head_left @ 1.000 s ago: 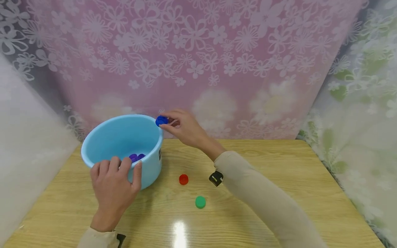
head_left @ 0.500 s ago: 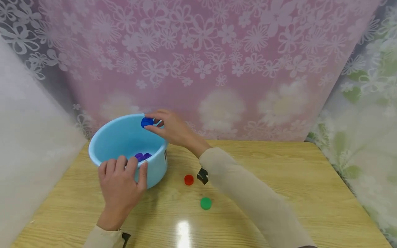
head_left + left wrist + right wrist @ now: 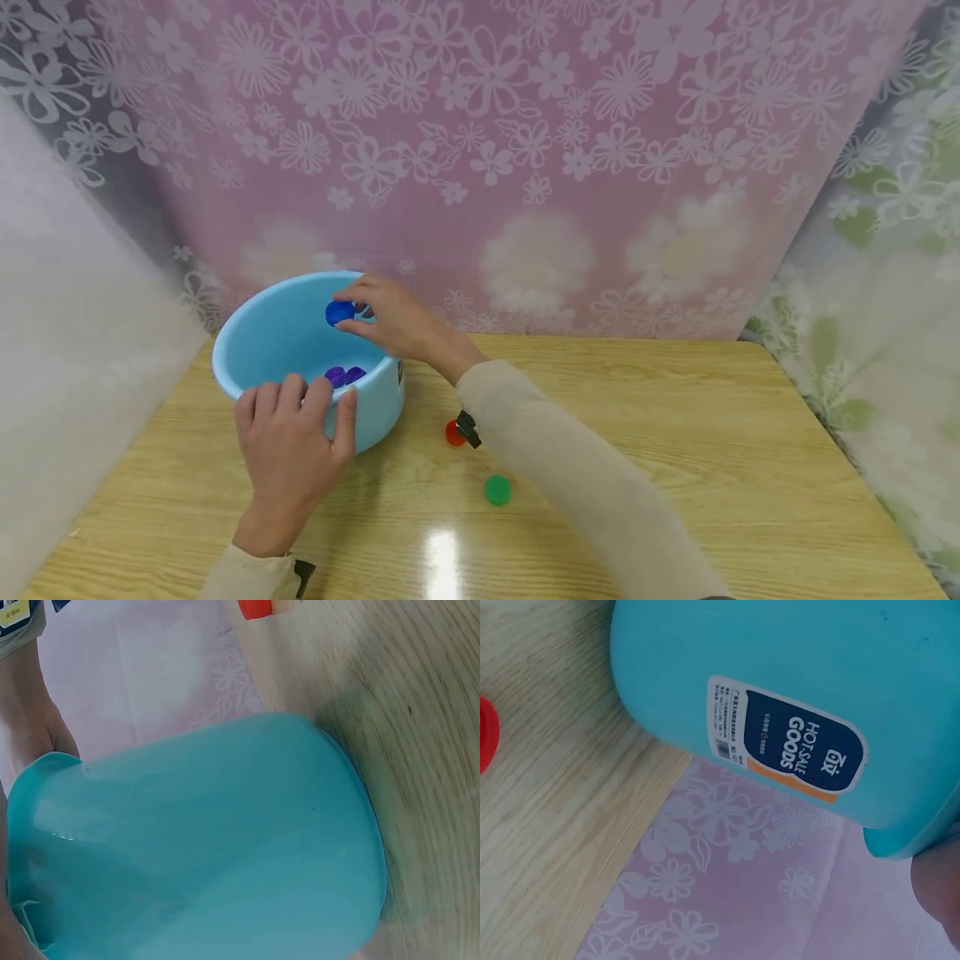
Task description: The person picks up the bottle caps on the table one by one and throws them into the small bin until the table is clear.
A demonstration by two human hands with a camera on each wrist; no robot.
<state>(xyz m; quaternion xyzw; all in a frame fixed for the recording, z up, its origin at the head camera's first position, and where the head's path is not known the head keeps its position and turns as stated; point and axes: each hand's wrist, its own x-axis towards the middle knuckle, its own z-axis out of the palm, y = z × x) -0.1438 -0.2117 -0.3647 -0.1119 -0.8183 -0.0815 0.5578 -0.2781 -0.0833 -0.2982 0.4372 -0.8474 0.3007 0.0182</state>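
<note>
A light blue plastic bucket [image 3: 378, 412] stands on the table at the left in the head view. My left hand [image 3: 292, 446] grips its near rim, fingers hooked over the edge. Between thumb and fingertips my right hand [image 3: 401, 321] pinches a blue bottle cap [image 3: 340, 313], held over the bucket's opening near the far right side. Down in the bucket lie purple caps [image 3: 334, 377], partly hidden by the near rim. The left wrist view is filled by the bucket's outer wall [image 3: 210, 840]; the right wrist view shows its label [image 3: 787, 739].
On the wooden table [image 3: 637, 433], right of the bucket, lie a red cap [image 3: 453, 432], partly covered by the right wrist's strap, and a green cap [image 3: 497, 490] closer to me. A pink flowered curtain [image 3: 525, 167] hangs behind the table's far edge.
My right hand has carried the blue cap leftward from beside the bucket's right rim to over its inside, and slightly lower. The left hand keeps its grip on the rim.
</note>
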